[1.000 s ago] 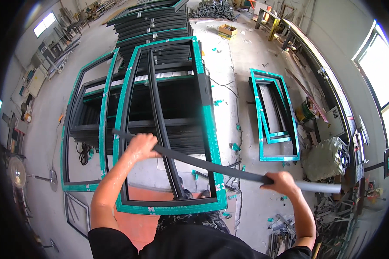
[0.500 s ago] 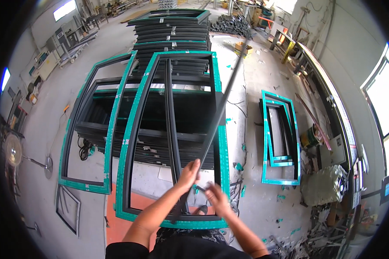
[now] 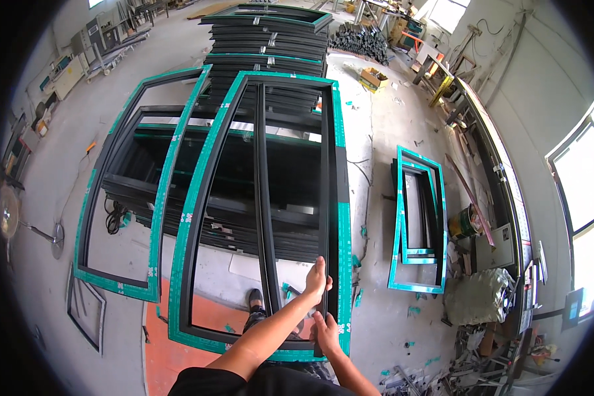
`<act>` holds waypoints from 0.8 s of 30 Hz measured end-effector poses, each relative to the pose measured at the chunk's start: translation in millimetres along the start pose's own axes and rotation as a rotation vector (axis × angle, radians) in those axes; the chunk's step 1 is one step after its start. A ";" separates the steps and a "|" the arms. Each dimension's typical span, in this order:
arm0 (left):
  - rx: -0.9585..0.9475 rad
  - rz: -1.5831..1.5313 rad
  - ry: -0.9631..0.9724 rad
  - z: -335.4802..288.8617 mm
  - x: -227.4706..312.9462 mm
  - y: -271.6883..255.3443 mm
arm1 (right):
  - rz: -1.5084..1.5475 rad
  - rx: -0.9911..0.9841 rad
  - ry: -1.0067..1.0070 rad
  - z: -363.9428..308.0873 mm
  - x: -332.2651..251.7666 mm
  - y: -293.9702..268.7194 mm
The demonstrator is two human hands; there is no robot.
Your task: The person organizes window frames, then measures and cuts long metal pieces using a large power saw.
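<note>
A large dark window frame [image 3: 343,171] with green protective film lies before me, with a loose dark bar [image 3: 263,198] running lengthwise inside its opening. Along the right inner edge runs a long thin dark strip [image 3: 324,198]. My left hand [image 3: 317,282] is closed around this strip low down, thumb pointing up along it. Just below, my right hand [image 3: 326,332] is closed at the strip's lower end, beside the frame's bottom right corner. Whether the strip touches the frame's inner side all along, I cannot tell.
Another green-filmed frame [image 3: 167,165] leans at left. Behind stands a tall stack of dark frames [image 3: 267,46]. Smaller frames [image 3: 396,251] stand on the floor at right, near a wrapped bundle [image 3: 478,297]. A floor fan [image 3: 10,211] is at far left; green film scraps litter the floor.
The strip swung from a slant leaning far right to lying along the frame's right inner edge. Both hands moved right; the right hand came down onto the strip's lower end. My view shifted slightly.
</note>
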State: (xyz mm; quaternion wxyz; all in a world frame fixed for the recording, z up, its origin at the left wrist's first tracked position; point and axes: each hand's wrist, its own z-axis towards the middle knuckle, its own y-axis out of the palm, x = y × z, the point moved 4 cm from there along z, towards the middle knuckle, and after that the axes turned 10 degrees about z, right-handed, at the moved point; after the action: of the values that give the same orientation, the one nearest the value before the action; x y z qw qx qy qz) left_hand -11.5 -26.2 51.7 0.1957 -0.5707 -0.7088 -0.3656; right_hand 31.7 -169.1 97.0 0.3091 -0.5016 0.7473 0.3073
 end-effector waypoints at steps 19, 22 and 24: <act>-0.090 0.041 -0.043 16.0 0.1 -4.2 | -0.052 0.068 -0.033 13.5 -2.4 6.1; -0.326 0.134 -0.077 25.7 -11.4 -21.0 | -0.094 0.094 -0.055 21.1 7.2 0.4; -0.354 0.261 -0.095 17.5 0.2 -29.1 | -0.100 0.089 -0.092 28.8 12.2 -6.9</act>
State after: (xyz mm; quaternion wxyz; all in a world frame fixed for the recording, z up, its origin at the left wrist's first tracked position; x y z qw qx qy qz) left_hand -36.9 -15.4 31.8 0.1046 -0.6994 -0.5620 -0.4289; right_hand 38.9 -155.9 68.7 0.3801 -0.5094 0.7192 0.2807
